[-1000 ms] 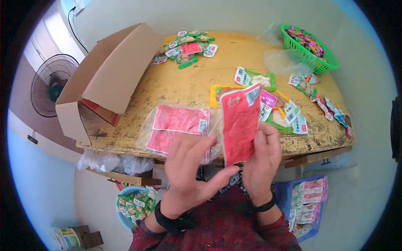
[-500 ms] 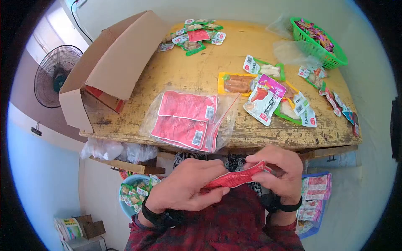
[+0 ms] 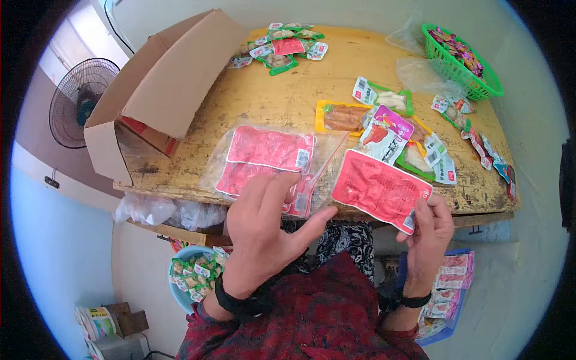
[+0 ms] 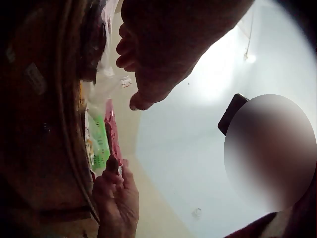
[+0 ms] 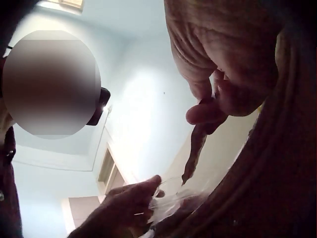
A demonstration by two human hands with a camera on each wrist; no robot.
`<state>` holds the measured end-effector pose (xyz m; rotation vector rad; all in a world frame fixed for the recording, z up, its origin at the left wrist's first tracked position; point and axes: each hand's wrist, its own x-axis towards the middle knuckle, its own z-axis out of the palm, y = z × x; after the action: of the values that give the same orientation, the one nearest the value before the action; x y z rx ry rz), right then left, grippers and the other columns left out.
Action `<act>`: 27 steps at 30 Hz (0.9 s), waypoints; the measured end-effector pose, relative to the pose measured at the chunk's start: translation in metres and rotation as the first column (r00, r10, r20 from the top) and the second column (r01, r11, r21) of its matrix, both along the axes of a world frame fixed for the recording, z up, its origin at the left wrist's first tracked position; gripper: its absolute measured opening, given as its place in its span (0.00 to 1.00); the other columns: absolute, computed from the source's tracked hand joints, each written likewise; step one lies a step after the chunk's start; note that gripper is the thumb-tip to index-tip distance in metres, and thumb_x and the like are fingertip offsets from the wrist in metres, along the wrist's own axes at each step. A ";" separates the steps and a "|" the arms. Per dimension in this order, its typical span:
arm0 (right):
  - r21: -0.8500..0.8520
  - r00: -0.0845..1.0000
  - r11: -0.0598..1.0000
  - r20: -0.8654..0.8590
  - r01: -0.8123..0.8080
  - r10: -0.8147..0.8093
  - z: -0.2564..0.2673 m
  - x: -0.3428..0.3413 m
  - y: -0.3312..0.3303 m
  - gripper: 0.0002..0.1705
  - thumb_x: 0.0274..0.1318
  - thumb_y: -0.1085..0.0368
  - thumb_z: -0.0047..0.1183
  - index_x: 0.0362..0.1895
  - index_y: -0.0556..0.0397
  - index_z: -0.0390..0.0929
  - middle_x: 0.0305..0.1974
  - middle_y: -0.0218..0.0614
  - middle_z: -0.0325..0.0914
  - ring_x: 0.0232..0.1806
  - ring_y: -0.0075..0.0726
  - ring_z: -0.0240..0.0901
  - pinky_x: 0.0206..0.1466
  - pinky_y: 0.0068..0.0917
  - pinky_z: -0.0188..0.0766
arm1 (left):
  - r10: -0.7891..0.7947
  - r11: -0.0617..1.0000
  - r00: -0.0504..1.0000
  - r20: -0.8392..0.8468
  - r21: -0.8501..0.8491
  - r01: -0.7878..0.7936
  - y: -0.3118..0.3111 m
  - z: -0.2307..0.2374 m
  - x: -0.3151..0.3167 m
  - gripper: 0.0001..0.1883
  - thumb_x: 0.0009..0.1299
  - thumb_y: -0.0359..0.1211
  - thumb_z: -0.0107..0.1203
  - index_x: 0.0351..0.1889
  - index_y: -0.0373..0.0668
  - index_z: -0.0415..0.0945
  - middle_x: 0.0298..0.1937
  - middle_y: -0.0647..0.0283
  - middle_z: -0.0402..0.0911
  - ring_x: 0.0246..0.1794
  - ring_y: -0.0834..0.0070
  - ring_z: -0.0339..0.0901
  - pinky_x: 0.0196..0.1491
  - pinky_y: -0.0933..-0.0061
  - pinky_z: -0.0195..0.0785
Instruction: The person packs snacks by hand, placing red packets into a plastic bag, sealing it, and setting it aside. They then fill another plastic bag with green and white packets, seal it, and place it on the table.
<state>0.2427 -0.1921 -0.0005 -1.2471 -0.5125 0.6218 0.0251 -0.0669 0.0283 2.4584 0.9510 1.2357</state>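
A flat, shiny red plastic packet (image 3: 381, 191) has been lifted from near the lap and turned to face up, and the left hand (image 3: 258, 222) has been taken off it. The packet is now held over the front edge of the worn yellow wooden desk (image 3: 324, 69); its near right corner is pinched by the fingers of the right hand (image 3: 427, 237). The left fingers are spread from the thumb over the clear plastic bag (image 3: 327, 147), by the desk's front edge; whether the bag is touched cannot be told. Matching red packets (image 3: 270, 149) are kept inside it.
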 end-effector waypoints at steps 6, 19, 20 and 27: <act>0.033 0.978 0.988 -0.140 -0.150 0.153 -0.002 -0.018 0.019 0.06 0.71 0.68 0.55 0.41 0.58 0.76 0.25 0.29 0.77 0.16 0.19 0.71 0.15 0.17 0.69 | -0.033 0.999 0.997 0.071 0.028 0.031 0.008 -0.012 0.008 0.08 0.62 0.23 0.68 0.37 0.39 0.81 0.28 0.61 0.79 0.23 0.71 0.76 0.27 0.72 0.69; -0.110 0.787 0.779 -0.093 -0.617 0.610 0.013 -0.055 0.066 0.10 0.74 0.67 0.49 0.52 0.56 0.79 0.26 0.28 0.80 0.15 0.17 0.71 0.16 0.15 0.57 | -0.189 0.982 0.964 0.186 0.048 0.184 -0.004 -0.005 0.010 0.09 0.62 0.20 0.67 0.39 0.36 0.80 0.27 0.57 0.79 0.22 0.64 0.78 0.25 0.66 0.69; -0.077 0.786 0.783 -0.043 -0.618 0.616 0.013 -0.060 0.072 0.10 0.72 0.68 0.50 0.52 0.56 0.80 0.27 0.28 0.80 0.17 0.18 0.72 0.18 0.16 0.60 | -0.198 0.980 0.960 0.196 0.066 0.188 -0.003 -0.005 0.010 0.09 0.62 0.20 0.66 0.39 0.36 0.81 0.27 0.57 0.80 0.22 0.63 0.78 0.26 0.66 0.70; -0.019 0.749 0.866 0.493 -0.500 0.443 -0.001 -0.076 0.098 0.11 0.59 0.74 0.58 0.46 0.59 0.83 0.30 0.28 0.81 0.28 0.25 0.77 0.31 0.27 0.73 | -0.213 0.977 0.943 0.257 0.051 0.207 0.006 -0.010 0.002 0.09 0.63 0.21 0.66 0.40 0.36 0.81 0.28 0.57 0.80 0.23 0.64 0.79 0.27 0.68 0.71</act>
<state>0.1668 -0.0938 -0.0015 -1.1616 -1.3051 0.6881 0.0267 -0.0607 0.0184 2.2671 0.5907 1.4527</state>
